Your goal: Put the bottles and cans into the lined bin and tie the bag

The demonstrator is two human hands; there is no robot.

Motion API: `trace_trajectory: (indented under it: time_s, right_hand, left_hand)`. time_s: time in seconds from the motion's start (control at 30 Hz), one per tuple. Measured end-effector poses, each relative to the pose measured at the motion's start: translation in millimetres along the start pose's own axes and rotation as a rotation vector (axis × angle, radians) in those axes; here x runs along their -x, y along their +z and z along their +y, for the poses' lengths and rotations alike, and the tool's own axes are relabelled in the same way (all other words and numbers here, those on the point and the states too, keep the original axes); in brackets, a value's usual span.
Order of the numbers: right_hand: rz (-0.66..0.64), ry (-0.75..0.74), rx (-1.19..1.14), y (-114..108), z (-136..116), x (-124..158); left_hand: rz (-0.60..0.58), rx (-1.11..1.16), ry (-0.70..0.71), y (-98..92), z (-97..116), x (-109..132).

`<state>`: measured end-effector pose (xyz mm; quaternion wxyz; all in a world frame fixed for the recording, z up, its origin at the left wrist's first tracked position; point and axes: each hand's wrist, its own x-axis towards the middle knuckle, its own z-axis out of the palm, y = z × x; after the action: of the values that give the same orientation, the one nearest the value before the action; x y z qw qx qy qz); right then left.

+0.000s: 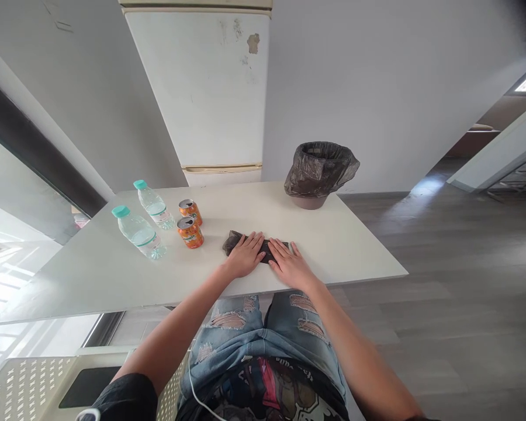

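A dark plastic bag [233, 238], folded into a narrow strip, lies near the front edge of the white table [342, 251]. My left hand [246, 255] rests flat on its left part, fingers stretched out. Over its right part my right hand [291, 264] lies flat too, fingers pointing away from me and the thumb turned inward. Between the two hands a short stretch of the bag shows; the rest under the palms is hidden. Both hands press from above and grip nothing.
Two orange cans [190, 233] stand left of the bag. Beyond them are two clear bottles with teal caps [141, 235]. A brown bin [309, 202] lined with a black bag [322, 166] stands at the back right. Behind the table is a white fridge [201, 88].
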<state>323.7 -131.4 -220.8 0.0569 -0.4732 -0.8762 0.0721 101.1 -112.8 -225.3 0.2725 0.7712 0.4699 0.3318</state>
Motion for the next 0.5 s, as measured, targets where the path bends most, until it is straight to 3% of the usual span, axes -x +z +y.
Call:
trace_trajectory:
  time_s: [0.27,0.5]
  right_hand:
    - [-0.022,0.018,-0.016,-1.3,-0.6,-0.3]
    - [-0.027,0.014,-0.040,-1.7,0.7,-0.3]
  left_hand:
    - [-0.018,-0.055,0.004,-2.1,-2.4,-0.3]
    - [-0.066,-0.403,-0.031,-30.7,-27.1,8.7]
